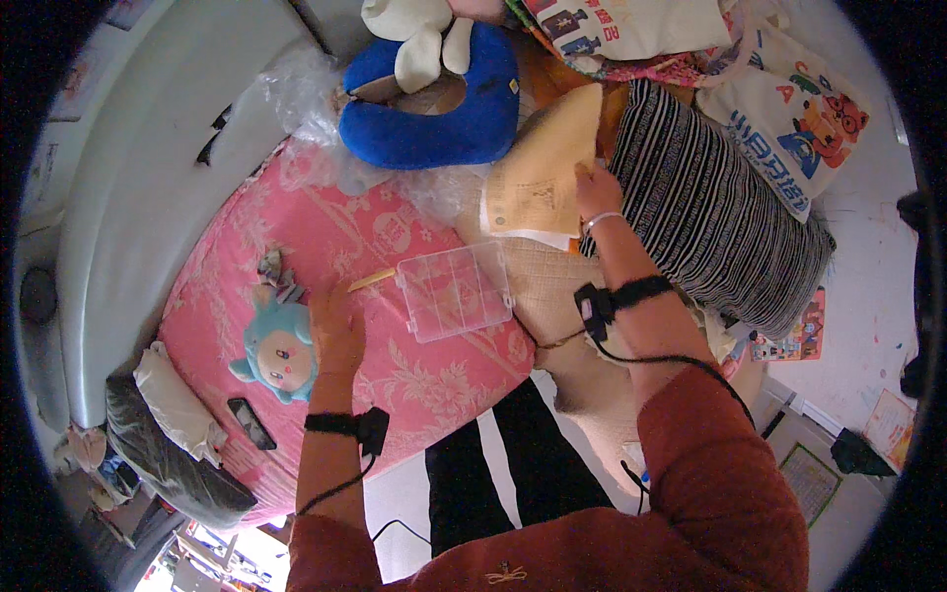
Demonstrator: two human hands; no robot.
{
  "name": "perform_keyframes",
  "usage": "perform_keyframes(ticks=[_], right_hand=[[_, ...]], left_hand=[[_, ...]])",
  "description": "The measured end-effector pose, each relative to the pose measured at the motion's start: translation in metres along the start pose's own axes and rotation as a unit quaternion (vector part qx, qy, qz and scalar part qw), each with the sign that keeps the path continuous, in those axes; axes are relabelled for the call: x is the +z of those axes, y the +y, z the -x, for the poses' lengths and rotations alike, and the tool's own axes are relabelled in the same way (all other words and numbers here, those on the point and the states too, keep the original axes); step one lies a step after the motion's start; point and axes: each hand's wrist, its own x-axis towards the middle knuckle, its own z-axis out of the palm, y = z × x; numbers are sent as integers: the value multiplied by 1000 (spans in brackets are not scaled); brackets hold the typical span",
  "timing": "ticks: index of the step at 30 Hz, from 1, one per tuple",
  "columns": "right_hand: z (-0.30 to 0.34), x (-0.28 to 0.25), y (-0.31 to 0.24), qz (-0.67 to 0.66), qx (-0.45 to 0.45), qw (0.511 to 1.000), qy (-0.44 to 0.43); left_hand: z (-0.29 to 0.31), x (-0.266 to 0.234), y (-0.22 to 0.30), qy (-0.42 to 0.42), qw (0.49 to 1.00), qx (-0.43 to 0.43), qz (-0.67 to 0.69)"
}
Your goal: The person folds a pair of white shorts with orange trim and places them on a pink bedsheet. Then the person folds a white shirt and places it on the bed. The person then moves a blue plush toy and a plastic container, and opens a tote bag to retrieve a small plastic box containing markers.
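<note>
My right hand (598,193) pinches the right edge of a soft-looking tan folded piece (538,178) with a small printed picture and a white layer showing below it. On the pink bed cover, my left hand (335,321) is low, fingers stretched out, beside a light-blue plush toy (281,340) with a round beige face. A thin yellow stick (372,280) lies with one end by its fingertips; whether they touch is unclear. Just past the toy is a small crumpled grey piece (279,273). Between my hands lies a clear plastic compartment box (456,291).
A blue neck pillow (434,133) and crumpled clear plastic (301,94) lie at the far side. On the right are a striped cushion (705,197) and printed cloth bags (789,128). A dark phone-like object (252,423) rests near the left edge. Cables hang from both wrist straps.
</note>
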Motion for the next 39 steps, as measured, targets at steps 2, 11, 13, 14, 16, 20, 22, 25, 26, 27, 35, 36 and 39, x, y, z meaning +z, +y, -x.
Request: perform_keyframes(ticks=[2,11,13,14,16,20,22,25,26,27,35,36,39], right_hand=[[6,-15,13,42,2,999,-4],[-8,-38,9,-169,-75,977,-101],[-25,-36,4,7,-65,990,-127],[-31,-33,2,78,-89,986,-115],[-38,-24,2,213,-121,965,-88],[-36,-2,7,117,-18,992,-52],[-22,8,9,31,-7,999,-29],[30,7,19,-170,2,985,-4],[44,0,23,-198,39,977,-65],[59,-6,27,-227,94,961,-127],[154,-29,8,-465,158,766,-414],[158,-24,0,-398,172,781,-449],[146,-9,-12,-250,10,830,-498]], left_hand=[[-10,14,-1,-46,999,5,-27],[-12,52,-29,-169,978,-82,-96],[-3,54,-30,-156,977,-144,23],[2,56,-28,-144,972,-171,77],[12,58,-24,-107,953,-212,188],[23,65,-1,-22,904,-318,285],[24,64,18,-10,850,-375,370],[20,46,44,-98,826,-395,390],[18,41,54,-119,809,-403,411],[18,35,63,-130,797,-392,441],[14,18,98,-165,603,-397,672],[16,17,99,-154,560,-380,720],[26,15,105,-102,536,-409,731]])
